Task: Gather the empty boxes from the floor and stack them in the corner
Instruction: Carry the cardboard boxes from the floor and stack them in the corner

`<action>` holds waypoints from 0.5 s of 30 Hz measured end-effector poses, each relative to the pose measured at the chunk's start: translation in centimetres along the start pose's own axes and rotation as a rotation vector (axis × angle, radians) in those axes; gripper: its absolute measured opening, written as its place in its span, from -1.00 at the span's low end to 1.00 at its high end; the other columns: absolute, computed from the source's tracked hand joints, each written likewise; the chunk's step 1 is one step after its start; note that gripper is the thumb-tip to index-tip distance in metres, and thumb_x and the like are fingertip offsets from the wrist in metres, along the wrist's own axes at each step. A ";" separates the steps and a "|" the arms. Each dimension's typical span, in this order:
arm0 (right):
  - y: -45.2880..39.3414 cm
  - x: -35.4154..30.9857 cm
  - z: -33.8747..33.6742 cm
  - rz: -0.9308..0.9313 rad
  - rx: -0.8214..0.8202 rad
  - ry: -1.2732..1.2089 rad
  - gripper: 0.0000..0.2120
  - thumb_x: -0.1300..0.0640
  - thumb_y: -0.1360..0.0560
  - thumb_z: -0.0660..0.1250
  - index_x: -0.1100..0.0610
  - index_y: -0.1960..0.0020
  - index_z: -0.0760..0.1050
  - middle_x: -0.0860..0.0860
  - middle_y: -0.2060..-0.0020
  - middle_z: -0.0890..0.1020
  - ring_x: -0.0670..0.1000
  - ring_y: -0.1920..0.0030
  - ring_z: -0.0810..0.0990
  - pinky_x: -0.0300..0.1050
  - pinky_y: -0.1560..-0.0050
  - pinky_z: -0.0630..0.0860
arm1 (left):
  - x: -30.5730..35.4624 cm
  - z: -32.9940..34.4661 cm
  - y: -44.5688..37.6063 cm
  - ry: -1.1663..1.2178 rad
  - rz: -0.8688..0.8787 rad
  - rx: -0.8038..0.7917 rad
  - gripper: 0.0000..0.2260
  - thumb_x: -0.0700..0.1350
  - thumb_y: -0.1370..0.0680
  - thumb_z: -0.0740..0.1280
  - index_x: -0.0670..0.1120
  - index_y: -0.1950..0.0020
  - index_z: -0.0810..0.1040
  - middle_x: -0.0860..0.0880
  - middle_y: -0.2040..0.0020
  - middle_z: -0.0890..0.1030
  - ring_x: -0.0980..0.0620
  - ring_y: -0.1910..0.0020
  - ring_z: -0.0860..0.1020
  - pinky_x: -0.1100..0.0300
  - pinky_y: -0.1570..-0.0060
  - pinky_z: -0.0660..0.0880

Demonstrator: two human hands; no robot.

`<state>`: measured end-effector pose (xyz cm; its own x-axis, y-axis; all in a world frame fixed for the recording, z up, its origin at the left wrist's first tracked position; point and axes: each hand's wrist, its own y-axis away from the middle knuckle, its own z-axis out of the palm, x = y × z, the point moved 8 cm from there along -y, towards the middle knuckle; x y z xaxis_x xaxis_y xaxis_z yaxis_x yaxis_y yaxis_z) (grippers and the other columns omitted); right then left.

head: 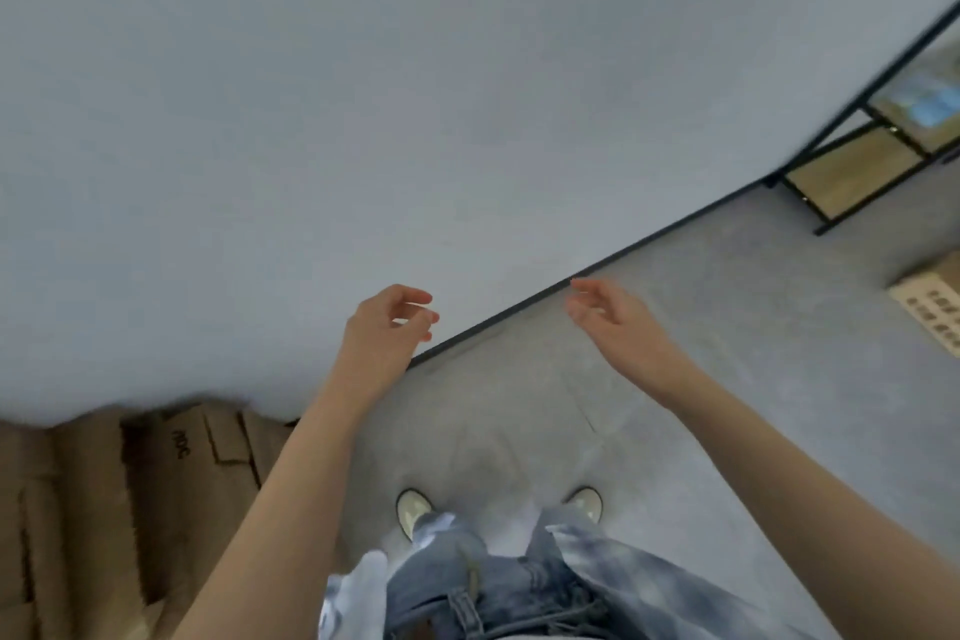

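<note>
Brown cardboard boxes (93, 509) are piled against the wall at the lower left, one marked with dark letters. Another cardboard box (930, 307) with printed symbols lies on the floor at the right edge, partly cut off. My left hand (389, 322) hangs in front of the wall, fingers loosely curled, holding nothing. My right hand (608, 312) is raised beside it over the floor, fingers relaxed and empty. Both hands are well apart from any box.
A pale wall (363, 94) fills the upper view and meets grey carpet (701, 379) along a dark baseboard. A black-framed shelf with wooden boards (852, 172) stands at the upper right. My feet in light shoes (415, 509) stand on the carpet.
</note>
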<state>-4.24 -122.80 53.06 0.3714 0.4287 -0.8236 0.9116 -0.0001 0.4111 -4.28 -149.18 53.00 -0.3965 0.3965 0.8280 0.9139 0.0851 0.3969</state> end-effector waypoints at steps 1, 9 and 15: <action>0.4 1.7 -2.4 0.021 0.040 0.001 -0.66 0.03 -0.58 0.25 0.02 -0.34 0.39 -0.13 -0.12 0.55 -0.09 -0.17 0.54 -0.29 -0.04 0.40 | 1.4 2.3 -0.4 -0.019 0.016 -0.034 -0.88 -0.13 -0.57 0.31 0.03 -0.06 0.58 0.08 0.06 0.69 0.10 0.13 0.68 0.19 0.13 0.54; 4.4 14.8 -24.5 0.167 0.378 -0.052 -0.66 0.11 -0.58 0.25 0.10 -0.34 0.39 -0.04 -0.14 0.55 -0.09 -0.09 0.53 -0.51 0.16 0.39 | 12.2 28.5 -2.8 -0.260 0.217 -0.331 -0.87 -0.08 -0.56 0.33 0.04 -0.09 0.60 0.08 0.04 0.66 0.17 0.07 0.62 0.39 0.16 0.45; 5.0 22.6 -36.2 0.310 0.515 -0.128 -0.66 0.10 -0.59 0.25 0.09 -0.35 0.39 -0.06 -0.15 0.55 -0.08 -0.11 0.53 -0.44 0.10 0.37 | 19.2 42.9 -4.7 -0.334 0.266 -0.483 -0.89 -0.18 -0.55 0.36 -0.01 -0.02 0.61 0.03 0.11 0.67 0.14 0.17 0.59 0.55 0.20 0.38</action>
<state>2.32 -80.44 50.66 0.6218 0.2273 -0.7494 0.7139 -0.5578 0.4232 -12.49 -102.75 49.99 -0.0425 0.6174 0.7855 0.8044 -0.4452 0.3934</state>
